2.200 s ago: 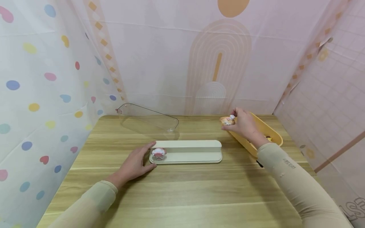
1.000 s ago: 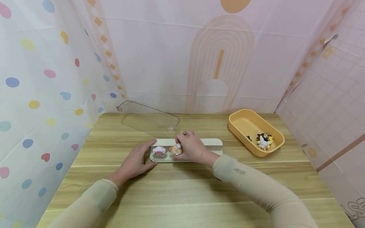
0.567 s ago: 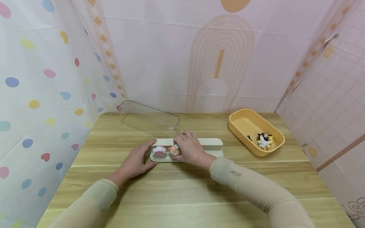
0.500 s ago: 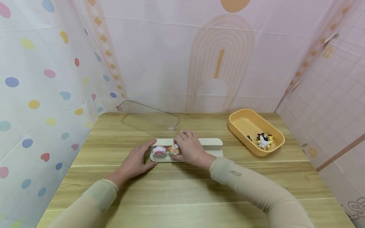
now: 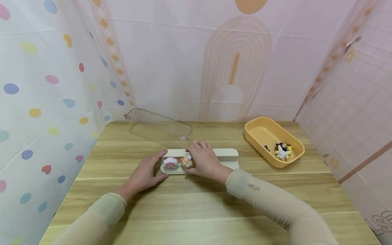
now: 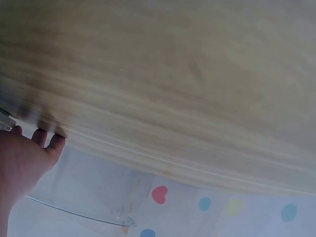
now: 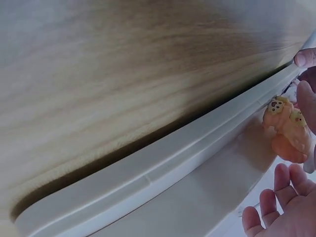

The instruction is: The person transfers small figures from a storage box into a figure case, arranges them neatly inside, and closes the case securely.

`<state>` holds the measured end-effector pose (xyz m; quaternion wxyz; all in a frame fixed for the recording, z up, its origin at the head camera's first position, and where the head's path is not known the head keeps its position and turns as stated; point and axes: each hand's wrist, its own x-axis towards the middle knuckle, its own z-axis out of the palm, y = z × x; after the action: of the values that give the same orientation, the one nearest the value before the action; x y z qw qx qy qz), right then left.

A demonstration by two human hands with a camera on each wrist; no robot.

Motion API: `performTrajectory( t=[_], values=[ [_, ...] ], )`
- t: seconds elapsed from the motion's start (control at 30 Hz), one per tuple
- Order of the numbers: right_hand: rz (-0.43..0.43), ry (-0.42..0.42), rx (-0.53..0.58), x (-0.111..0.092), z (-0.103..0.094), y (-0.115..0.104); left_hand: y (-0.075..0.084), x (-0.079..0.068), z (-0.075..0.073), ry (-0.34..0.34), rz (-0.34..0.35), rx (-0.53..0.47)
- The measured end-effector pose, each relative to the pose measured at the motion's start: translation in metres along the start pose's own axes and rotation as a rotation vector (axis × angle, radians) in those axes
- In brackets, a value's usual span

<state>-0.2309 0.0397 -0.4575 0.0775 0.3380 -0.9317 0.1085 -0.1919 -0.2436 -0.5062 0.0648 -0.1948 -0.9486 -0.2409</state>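
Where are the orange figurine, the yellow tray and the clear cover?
Orange figurine (image 7: 287,132): right wrist view, on its orange body.
Yellow tray (image 5: 267,135): head view, on its bare inner floor.
Clear cover (image 5: 159,126): head view, on its transparent panel.

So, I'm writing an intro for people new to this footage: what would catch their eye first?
Probably the yellow-orange tray at the back right of the table, with small figures inside. Then the long cream base mid-table, where the left hand holds its left end and the right hand holds an orange figure beside a pink-and-white one. The polka-dot fabric along the left side stands out too.
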Motion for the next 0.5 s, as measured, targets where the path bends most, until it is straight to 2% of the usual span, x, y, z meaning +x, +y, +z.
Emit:
performTrajectory(
  t=[0.13,0.27,0.4,0.5],
  values=[
    [0.029,-0.034,0.035,-0.004,-0.011,0.003,0.000,-0.001,0.000,0.000,0.003,0.000],
    [0.076,-0.040,0.079,-0.011,-0.031,0.016,-0.001,-0.001,0.000,0.006,0.006,-0.001],
    [0.146,0.019,0.097,-0.020,-0.058,0.047,-0.002,-0.002,0.000,0.017,0.012,0.002],
    [0.212,0.086,0.090,-0.028,-0.081,0.084,-0.002,-0.002,-0.001,0.025,0.014,0.001]
  ],
)
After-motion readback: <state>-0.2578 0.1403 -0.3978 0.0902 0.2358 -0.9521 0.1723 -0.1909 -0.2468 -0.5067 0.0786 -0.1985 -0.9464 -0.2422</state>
